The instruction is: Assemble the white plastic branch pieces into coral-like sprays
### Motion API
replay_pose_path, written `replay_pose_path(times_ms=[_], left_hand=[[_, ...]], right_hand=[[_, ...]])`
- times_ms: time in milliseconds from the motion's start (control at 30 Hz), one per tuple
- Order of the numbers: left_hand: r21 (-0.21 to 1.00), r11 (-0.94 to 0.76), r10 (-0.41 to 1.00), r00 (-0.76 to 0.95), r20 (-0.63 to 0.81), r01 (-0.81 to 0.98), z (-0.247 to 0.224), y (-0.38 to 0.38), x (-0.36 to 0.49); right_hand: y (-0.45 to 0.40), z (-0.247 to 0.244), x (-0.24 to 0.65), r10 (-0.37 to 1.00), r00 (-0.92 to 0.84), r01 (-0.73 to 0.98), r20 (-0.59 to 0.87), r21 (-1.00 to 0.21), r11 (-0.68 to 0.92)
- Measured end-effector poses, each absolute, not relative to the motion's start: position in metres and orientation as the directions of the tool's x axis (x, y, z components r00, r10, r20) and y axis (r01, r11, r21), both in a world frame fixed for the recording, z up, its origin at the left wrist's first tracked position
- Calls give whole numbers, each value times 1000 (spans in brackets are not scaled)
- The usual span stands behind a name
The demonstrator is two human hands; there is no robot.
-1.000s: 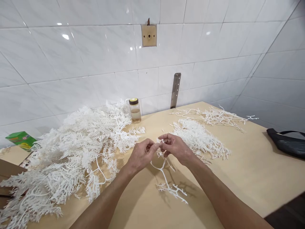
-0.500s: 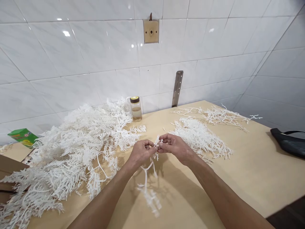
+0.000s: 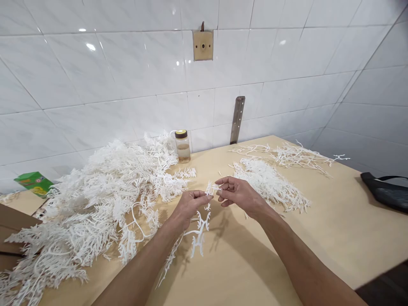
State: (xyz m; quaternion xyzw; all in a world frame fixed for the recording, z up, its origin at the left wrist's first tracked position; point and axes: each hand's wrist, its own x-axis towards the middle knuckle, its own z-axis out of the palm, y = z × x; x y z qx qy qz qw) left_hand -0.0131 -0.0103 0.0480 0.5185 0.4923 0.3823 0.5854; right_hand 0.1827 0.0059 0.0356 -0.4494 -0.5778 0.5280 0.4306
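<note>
My left hand (image 3: 191, 206) is closed, thumb against fingers, around a white artificial plant branch (image 3: 200, 229) that looks like plastic. Its forked twigs hang below that hand over the tabletop, and a longer feathery part trails beside my left forearm. My right hand (image 3: 237, 194) is just to the right, fingertips bent round the end of a small white sprig (image 3: 214, 188) between the hands. Whether this sprig is joined to the hanging branch is hard to see. Beyond my right hand lies a flat pile of white sprigs (image 3: 267, 182).
A big heap of white leafy branches (image 3: 111, 187) covers the table's left side. Behind it stand a lidded jar (image 3: 183, 151) and a green box (image 3: 35, 183). Bare white stems (image 3: 293, 155) lie at the back right. A black bag (image 3: 385, 191) rests at the right edge.
My right hand has drawn slightly away to the right from my left hand, its fingers more spread. The hanging branch has swung and turned, with its twigs now showing sharper.
</note>
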Motion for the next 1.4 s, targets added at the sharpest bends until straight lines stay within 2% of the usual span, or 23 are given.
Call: replay_pose_path(times_ms=[133,267,500,633,800,833,933,1000,1200,1400], left_hand=[[961,276,946,174,-275,17,44,-9,-12],[935,354,911,234,-340,-23,40,-7,-13],[927,375,889,289,-355,-16,35,-4,-16],[930,368,888,291,-356,13,34,-3,-16],[925,380,891,267,-366,0,31,-2,-17],[921,389,892,253,-375,-6,31,-2,-17],[917,398,897,219,-384,-22,31,-2,-16],[922,387,903,213,-373,-24,31,-2,-16],[924,381,894,241,-378,35,30,-1,-16],[931,364,890,305,-340,-25,31,-2,-18]], right_hand=[[7,35,190,979,-197,170,61,-981,95],[7,37,195,979,-94,283,182,-938,201],[3,38,184,938,-233,409,257,-849,334],[2,38,180,917,-285,424,279,-821,382],[2,37,177,966,-98,442,240,-859,258],[2,36,177,973,-112,443,203,-866,231],[0,33,172,953,-299,419,49,-891,177],[0,29,167,936,-351,365,-2,-921,135],[5,13,158,959,-282,240,5,-968,76],[2,19,156,984,-177,334,-3,-941,57]])
